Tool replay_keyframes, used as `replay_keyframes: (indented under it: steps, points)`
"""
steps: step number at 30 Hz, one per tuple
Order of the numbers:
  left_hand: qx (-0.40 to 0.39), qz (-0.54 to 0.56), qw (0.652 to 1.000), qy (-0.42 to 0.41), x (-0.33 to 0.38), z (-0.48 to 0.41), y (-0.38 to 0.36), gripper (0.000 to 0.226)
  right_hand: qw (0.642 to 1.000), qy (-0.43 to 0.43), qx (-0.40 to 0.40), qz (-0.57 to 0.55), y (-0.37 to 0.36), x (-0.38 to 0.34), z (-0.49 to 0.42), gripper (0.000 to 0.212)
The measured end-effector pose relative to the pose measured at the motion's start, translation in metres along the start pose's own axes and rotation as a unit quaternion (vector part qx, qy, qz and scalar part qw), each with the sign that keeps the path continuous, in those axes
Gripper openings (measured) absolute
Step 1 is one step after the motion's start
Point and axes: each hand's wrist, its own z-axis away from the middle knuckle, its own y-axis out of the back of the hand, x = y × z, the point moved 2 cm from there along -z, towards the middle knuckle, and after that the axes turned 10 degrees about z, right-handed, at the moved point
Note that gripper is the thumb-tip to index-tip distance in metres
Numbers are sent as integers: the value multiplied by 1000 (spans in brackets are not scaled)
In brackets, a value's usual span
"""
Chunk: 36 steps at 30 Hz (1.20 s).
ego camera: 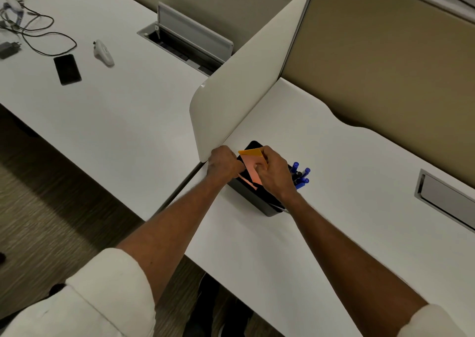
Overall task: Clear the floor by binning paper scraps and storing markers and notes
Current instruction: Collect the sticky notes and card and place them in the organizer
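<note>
A black desk organizer [259, 203] stands on the white desk [334, 182] beside the low divider. Several blue-capped markers [300, 174] stick up from its right compartment. My right hand [276, 173] pinches a stack of sticky notes over the organizer's left compartment, a pink note [250, 169] with an orange note [250, 153] behind it. My left hand [223, 163] is closed at the organizer's left edge, touching the lower corner of the pink note. The inside of the organizer is mostly hidden by my hands.
A white divider panel [244, 84] rises just left of the organizer. The left desk holds a black phone [67, 69], a white device [103, 53] and tangled cables [38, 33]. Cable trays [185, 38] [447, 198] are set into both desks. Carpeted floor [51, 208] lies lower left.
</note>
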Motion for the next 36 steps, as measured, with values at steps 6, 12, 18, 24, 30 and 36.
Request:
replay_keyframes:
  steps: [6, 12, 18, 24, 30, 36]
  points:
    - [23, -24, 999, -41, 3, 3, -1, 33, 1000, -1, 9, -8, -5, -1, 1, 20]
    - [12, 47, 999, -11, -7, 9, -8, 17, 1000, -8, 5, -4, -2, 6, -1, 15]
    - [-6, 102, 995, 17, -17, 16, -10, 72, 997, -59, 14, -39, -6, 10, -2, 15]
    - [35, 138, 990, -10, -27, 23, -16, 73, 988, -113, 23, -107, -10, 19, 2, 15]
    - [83, 178, 980, -21, -26, 26, -16, 82, 986, -114, 44, -115, -5, 20, -1, 15]
    - [106, 131, 983, -78, -19, 26, -21, 51, 988, -104, 35, -109, -3, 13, -2, 22]
